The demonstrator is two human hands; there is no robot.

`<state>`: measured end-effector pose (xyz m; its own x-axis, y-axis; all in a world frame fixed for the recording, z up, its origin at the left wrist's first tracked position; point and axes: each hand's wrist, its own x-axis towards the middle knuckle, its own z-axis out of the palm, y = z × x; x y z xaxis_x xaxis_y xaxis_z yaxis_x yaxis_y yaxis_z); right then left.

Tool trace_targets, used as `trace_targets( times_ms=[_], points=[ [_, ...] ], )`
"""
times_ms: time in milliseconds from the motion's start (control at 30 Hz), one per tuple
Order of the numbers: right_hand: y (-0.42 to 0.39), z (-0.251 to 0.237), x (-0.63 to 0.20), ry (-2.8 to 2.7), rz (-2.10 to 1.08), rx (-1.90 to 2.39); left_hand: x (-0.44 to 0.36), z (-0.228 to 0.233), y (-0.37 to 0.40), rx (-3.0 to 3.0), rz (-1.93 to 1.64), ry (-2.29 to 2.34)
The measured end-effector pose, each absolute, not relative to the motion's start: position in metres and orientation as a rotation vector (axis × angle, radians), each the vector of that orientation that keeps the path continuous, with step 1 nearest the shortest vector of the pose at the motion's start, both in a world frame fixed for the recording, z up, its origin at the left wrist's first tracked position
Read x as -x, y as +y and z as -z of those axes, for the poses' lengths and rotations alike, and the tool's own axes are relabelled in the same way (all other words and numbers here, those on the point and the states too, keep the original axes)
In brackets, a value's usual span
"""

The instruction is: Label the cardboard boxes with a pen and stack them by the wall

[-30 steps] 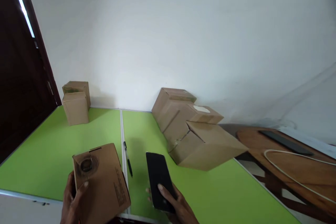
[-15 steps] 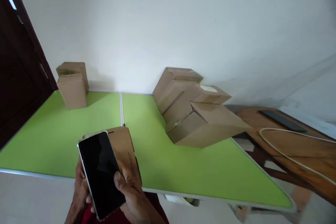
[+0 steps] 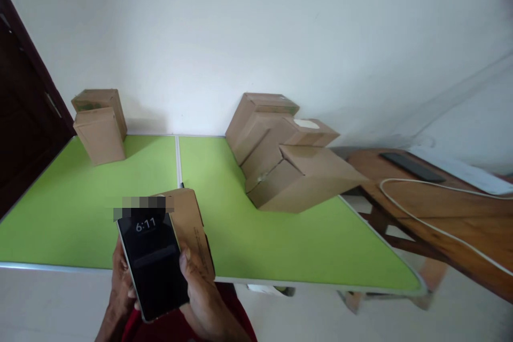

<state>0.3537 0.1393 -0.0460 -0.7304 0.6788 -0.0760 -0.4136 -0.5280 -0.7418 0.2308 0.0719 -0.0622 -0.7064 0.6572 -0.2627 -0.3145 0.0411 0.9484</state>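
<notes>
A black smartphone (image 3: 156, 267) with a light-edged case is held between both my hands at the near edge of the table. Its screen is lit and reads 6:11; a blurred patch covers its top. My left hand (image 3: 122, 283) is closed around the phone's left side, its fingers partly hidden behind. On the other side, my right hand (image 3: 200, 291) grips the phone's right edge, thumb along the front. Directly behind the phone is a flat brown cardboard box (image 3: 188, 219) with small print, partly covered; how it is supported cannot be seen.
The green folding table (image 3: 240, 240) carries two upright cartons (image 3: 100, 136) at back left and several cardboard boxes (image 3: 296, 176) near the wall. A wooden table (image 3: 420, 197) stands to the right, bearing a dark flat device (image 3: 412, 166) and a white cable (image 3: 425, 224).
The phone's screen has gone from dark to lit, showing the time. My view has turned slightly right and downward. Both hands keep their hold.
</notes>
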Motion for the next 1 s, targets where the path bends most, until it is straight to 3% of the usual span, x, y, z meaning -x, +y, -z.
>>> trace_targets(
  times_ms=[367, 600, 800, 1000],
  points=[
    [0.171, 0.045, -0.373, -0.866, -2.130, 0.566, -0.209, 0.055, 0.076, -0.330, -1.736, 1.736],
    [0.272, 0.104, -0.396, -1.250, -1.344, 1.031, -0.181, 0.077, 0.073, -0.206, -1.709, 1.796],
    [0.342, 0.151, -0.402, -1.401, -1.134, 1.263, -0.182, 0.077, 0.073, -0.167, -1.711, 1.757],
    [0.352, 0.170, -0.388, -1.579, -0.977, 1.379, -0.186, 0.075, 0.075, -0.152, -1.687, 1.754]
  ],
)
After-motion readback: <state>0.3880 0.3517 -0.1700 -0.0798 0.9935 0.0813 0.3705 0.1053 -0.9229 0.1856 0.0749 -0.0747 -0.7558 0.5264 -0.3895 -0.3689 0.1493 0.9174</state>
